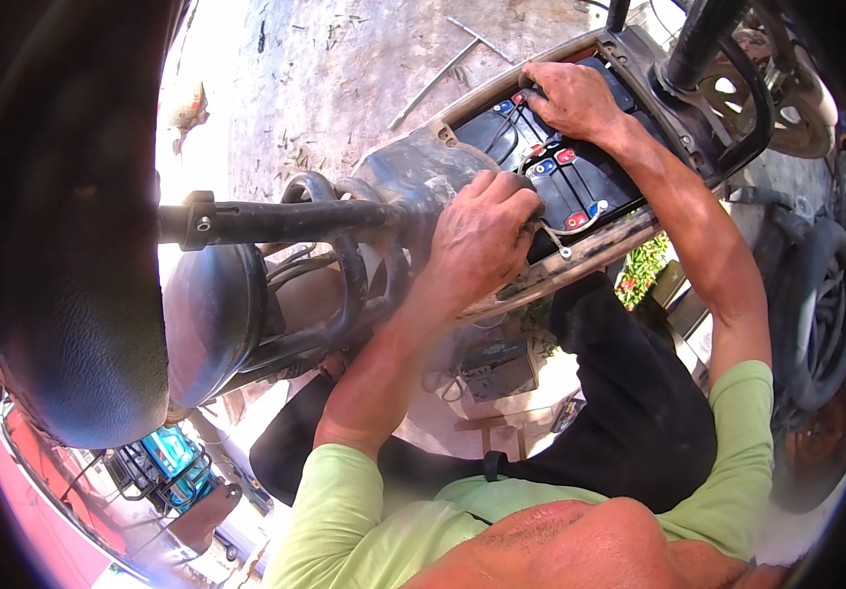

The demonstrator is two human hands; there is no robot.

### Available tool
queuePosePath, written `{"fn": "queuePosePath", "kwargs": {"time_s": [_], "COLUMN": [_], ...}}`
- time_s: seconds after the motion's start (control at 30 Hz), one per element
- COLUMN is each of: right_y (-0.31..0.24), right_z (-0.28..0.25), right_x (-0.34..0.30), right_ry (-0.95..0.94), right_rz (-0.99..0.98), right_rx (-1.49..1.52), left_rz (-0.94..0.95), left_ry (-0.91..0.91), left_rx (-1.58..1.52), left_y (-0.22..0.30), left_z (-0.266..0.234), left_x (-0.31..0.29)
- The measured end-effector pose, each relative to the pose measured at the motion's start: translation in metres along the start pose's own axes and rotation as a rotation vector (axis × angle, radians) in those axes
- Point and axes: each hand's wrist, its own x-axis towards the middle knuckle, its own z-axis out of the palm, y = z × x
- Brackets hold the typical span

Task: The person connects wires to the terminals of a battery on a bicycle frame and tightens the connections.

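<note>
A worn, light-coloured ground (344, 79) spreads beneath a dark vehicle body (413, 162), which runs slantwise from the left toward the upper right. A large black padded seat (60, 245) fills the left side, and a dark tyre (840, 294) sits at the far right. In the body lies an open, long compartment (585, 257) with a scuffed, brownish rim, and inside it black batteries (595, 182) stand packed side by side, partly hidden under the right forearm. Beyond the compartment, a thin T-shaped metal rod (433, 86) lies on the ground. The right hand (572, 98) reaches over the batteries to the far edge, its fingers bent downward; whether they grip anything I cannot tell. The left hand (482, 236) is curled at the compartment's left end, knuckles up, and its grasp is likewise hidden. Thin wires (507, 137) cross the battery tops between red and blue terminal surrounds (576, 220), and a small ring-shaped wire end (565, 252) rests by the near rim.
</note>
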Motion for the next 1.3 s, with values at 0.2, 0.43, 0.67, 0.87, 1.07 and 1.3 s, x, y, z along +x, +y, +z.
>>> {"fn": "queuePosePath", "kwargs": {"time_s": [0.2,0.43,0.67,0.87,1.07,1.3], "right_y": [0.001,-0.004,0.007,-0.004,0.002,0.012], "right_z": [-0.004,-0.004,0.000,-0.007,-0.006,-0.017], "right_x": [0.000,0.001,-0.003,0.001,-0.001,0.005], "right_ry": [-0.053,-0.063,-0.010,-0.076,-0.076,-0.100], "right_rz": [-0.047,0.022,-0.094,0.078,0.035,0.308], "right_rx": [0.051,-0.013,0.009,-0.036,0.018,0.592], "left_rz": [0.005,0.002,0.011,0.007,0.006,0.008], "left_ry": [-0.008,-0.004,-0.002,0.000,-0.004,0.006], "left_rx": [0.001,0.000,0.006,0.014,0.002,0.003], "left_y": [0.000,0.000,0.001,0.000,0.001,0.000], "left_z": [0.000,-0.001,0.000,0.000,-0.001,0.001], "left_x": [0.000,0.000,0.001,0.000,0.001,0.001]}}
